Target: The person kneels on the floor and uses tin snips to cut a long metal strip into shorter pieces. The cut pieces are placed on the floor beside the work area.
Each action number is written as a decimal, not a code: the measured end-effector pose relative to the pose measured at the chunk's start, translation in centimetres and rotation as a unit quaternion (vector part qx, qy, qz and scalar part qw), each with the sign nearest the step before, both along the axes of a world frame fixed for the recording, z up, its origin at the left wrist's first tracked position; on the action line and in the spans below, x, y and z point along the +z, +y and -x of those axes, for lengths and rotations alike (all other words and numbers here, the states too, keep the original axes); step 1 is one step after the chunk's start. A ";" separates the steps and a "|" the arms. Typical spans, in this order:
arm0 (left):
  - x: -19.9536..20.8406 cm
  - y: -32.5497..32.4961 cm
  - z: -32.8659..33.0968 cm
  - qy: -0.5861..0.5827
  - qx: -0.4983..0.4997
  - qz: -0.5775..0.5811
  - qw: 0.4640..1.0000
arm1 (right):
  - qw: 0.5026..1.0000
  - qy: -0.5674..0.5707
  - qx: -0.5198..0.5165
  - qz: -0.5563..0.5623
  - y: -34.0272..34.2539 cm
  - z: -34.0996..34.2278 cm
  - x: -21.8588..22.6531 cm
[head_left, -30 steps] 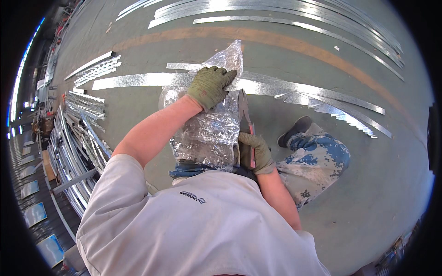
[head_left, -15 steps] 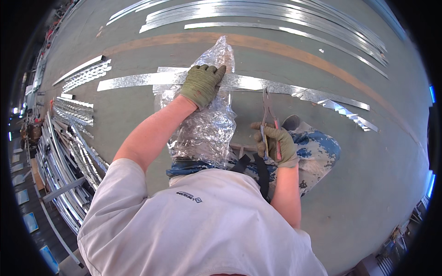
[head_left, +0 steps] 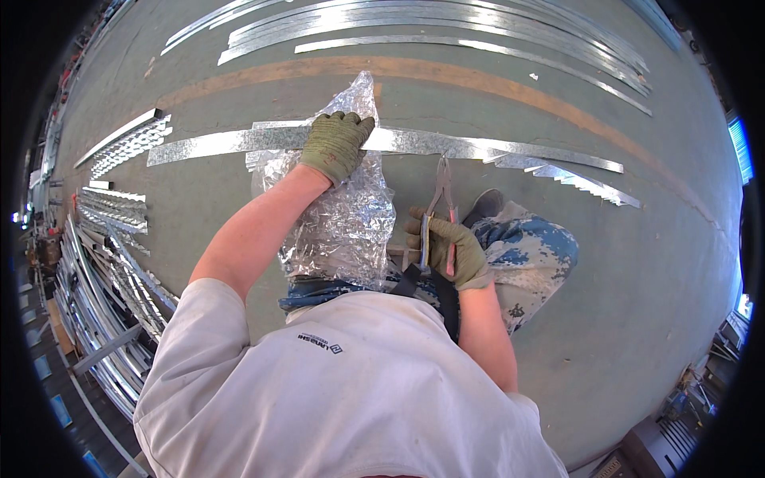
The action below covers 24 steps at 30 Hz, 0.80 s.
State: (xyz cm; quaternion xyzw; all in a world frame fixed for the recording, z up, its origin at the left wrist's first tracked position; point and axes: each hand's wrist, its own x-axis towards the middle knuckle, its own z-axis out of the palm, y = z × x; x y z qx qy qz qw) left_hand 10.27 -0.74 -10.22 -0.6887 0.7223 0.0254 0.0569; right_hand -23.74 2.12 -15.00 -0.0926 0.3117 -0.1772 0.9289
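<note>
Galvanized grey, long flat metal strip (head_left: pixel 215 143) lies crosswise in front of the person, over a crinkled clear plastic sheet (head_left: pixel 343 231) that runs back to the lap; left hand (head_left: pixel 338 146), in an olive-green knit glove, sits on the strip left of its middle, fingers curled over it and grasping it; right hand (head_left: pixel 458 251), same kind of glove, has its fingers wrapped round slim metal pliers with one blue and one red handle (head_left: pixel 443 185); handles spread, nose pointing away from the person, tips at the strip's near edge, contact cannot be told; more thin metal strips (head_left: pixel 594 185) fan out by its right end; dark shoe (head_left: pixel 483 207) and blue-and-beige camouflage trouser leg (head_left: pixel 534 255) to the right of the pliers; long shiny metal strips (head_left: pixel 366 20) lie on the grey-green floor (head_left: pixel 637 303) beyond a faded orange painted line (head_left: pixel 446 73); zigzag-edged metal pieces (head_left: pixel 131 147) at left, bundled metal profiles (head_left: pixel 96 311) nearer
</note>
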 end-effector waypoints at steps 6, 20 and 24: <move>-0.3 0.0 0.0 0.005 0.005 0.004 1.000 | 0.940 0.282 0.091 0.169 0.8 -1.3 0.7; -0.5 0.4 0.1 -0.007 -0.011 0.034 0.999 | 0.893 0.346 0.133 0.255 0.4 -3.1 -0.2; -0.4 0.5 0.1 -0.006 -0.013 0.037 0.999 | 0.889 0.348 0.128 0.268 0.3 -3.7 -0.2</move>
